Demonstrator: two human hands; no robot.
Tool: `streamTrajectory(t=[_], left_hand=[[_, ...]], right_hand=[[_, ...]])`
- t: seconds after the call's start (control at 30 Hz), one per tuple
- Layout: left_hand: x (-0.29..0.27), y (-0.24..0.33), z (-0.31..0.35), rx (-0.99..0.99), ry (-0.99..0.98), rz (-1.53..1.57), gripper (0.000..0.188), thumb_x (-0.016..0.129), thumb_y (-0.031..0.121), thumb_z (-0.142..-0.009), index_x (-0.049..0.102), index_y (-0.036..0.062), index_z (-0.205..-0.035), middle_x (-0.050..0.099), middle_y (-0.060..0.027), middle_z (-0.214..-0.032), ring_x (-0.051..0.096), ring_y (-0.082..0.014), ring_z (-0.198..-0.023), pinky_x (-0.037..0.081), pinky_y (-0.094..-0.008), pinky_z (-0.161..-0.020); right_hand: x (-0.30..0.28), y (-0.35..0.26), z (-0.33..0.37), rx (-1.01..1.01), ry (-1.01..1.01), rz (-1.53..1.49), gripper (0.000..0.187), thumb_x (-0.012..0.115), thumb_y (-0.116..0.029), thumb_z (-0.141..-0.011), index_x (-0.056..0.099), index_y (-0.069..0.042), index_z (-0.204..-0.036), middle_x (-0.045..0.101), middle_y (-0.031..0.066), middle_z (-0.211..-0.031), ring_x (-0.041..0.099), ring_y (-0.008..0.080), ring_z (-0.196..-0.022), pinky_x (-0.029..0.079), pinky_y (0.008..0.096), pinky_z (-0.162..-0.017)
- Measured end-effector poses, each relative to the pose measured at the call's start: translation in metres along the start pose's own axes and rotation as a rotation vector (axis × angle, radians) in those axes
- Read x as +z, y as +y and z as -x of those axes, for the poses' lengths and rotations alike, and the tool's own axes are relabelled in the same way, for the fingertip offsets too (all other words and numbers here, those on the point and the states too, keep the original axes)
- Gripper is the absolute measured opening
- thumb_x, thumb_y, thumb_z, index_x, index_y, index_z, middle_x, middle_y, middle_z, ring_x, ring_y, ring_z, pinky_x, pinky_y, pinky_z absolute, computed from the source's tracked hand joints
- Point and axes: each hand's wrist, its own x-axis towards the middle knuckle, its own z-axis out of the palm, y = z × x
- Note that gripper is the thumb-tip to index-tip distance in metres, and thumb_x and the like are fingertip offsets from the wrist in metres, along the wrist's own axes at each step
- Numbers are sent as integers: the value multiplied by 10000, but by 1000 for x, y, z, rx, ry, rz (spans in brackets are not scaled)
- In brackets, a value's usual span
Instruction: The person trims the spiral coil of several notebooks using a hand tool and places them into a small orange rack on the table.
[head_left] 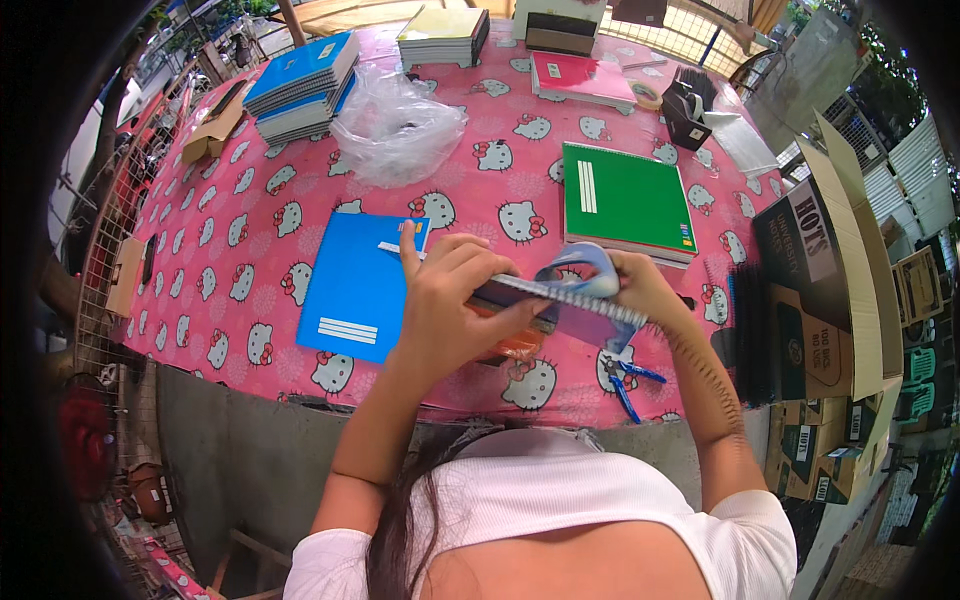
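My left hand [450, 300] grips a spiral-bound notebook [555, 297] from the side, thumb on the near face, its white coiled edge facing up. At the notebook's far-right end is my right hand [645, 285], its fingers curled and partly hidden. A light blue curved loop [583, 262] stands beside those fingers; its kind is unclear. A dark coil [700, 375] runs along my right forearm. On the table, a blue notebook [345, 285] lies left of my left hand. Blue-handled pliers [628, 383] rest below the held notebook, and something orange [515, 342] shows beneath it.
A green notebook stack [630, 195] lies beyond my right hand. Farther back are blue notebooks [300, 80], a clear plastic bag [395, 125], yellow-topped notebooks [443, 40], a pink stack [580, 80], a tape roll [647, 95] and a black holder [688, 108]. Cardboard boxes [815, 300] stand right.
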Motion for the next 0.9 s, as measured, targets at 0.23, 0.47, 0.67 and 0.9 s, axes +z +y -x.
streamTrajectory(t=[0.23,0.47,0.67,0.9], left_hand=[[34,19,1,164,-157,-30,285,786,326,-697,685,141,-889,654,7,-816,605,-177,-846,250,-495,-1047],[45,23,-3,119,-68,15,233,810,278,-678,683,120,-793,657,17,-756,602,-175,-772,262,-468,-1020],[47,24,-8,123,-93,27,251,819,276,-669,673,114,-794,662,7,-763,610,-178,-771,262,-462,-1021],[31,20,3,9,18,-119,330,842,283,-633,692,139,-889,683,39,-927,552,-224,-1135,73,-601,-1090]], right_hand=[[-31,17,32,-177,20,-308,327,710,-30,-705,688,-27,-1031,685,79,-1041,656,204,-916,535,341,-796],[-43,13,58,-44,90,-70,210,721,-99,-795,665,-24,-984,681,22,-921,643,124,-809,536,290,-718],[-50,15,45,-305,-38,47,273,726,-123,-796,675,2,-1033,700,43,-907,642,110,-796,529,274,-727],[-34,-6,38,0,115,-65,359,765,-107,-708,654,-10,-1035,697,66,-928,646,132,-809,532,300,-734]])
